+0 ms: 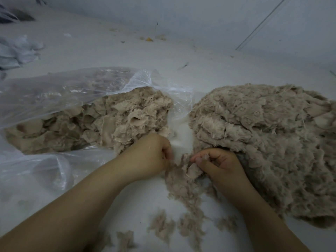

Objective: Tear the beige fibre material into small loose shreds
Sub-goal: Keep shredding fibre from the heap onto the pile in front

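A clear plastic bag (pixel 60 91) lies open on the pale floor (pixel 112 53), left of the grip. Crumpled white cloth (pixel 16 50) sits far left; a small yellow scrap (pixel 149 39) lies beyond.

No readable text, label, brand, number or sign appears anywhere in the head view.
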A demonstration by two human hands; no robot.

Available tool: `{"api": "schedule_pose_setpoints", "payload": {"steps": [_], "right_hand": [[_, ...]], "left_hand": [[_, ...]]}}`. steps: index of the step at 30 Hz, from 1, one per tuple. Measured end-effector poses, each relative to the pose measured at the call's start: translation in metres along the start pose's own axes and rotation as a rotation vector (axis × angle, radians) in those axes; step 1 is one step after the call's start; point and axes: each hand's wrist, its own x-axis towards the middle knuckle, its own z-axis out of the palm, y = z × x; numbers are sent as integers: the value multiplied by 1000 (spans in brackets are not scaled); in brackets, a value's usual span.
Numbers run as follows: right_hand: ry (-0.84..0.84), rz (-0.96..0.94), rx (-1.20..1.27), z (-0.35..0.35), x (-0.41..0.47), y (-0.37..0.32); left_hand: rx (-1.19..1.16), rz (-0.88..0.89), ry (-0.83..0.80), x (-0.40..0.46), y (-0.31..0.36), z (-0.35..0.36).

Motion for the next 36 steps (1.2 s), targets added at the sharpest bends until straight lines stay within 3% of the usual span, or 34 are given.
{"api": "schedule_pose_setpoints", "payload": {"steps": [4,6,8,11,12,14,17,21,26,31,36], "right_hand": [[-4,-2,1,-1,0,1],[-9,-6,-6,-1,0,1],[-15,-8,-8,-1,0,0],[-14,3,-17,1,0,1],[-13,4,-25,1,0,1],[-13,1,-27,0,0,3],[-13,-2,-15,-1,1,3],[12,11,13,0,1,4],[49,34,8,-2,3,10],[55,68,12,-1,5,10],[58,70,1,0,6,8]], "left_hand": [[54,11,-69,6,1,14],[90,48,-23,5,3,21],[-86,-1,61,5,5,26],[-568,-136,152,8,13,27],[-577,-127,188,10,14,28],[-290,-52,173,12,12,26],[183,-17,-23,11,9,30],[229,48,59,16,9,37],[-89,41,307,22,7,37],[-470,2,302,24,14,34],[-670,-87,339,26,18,28]]}}
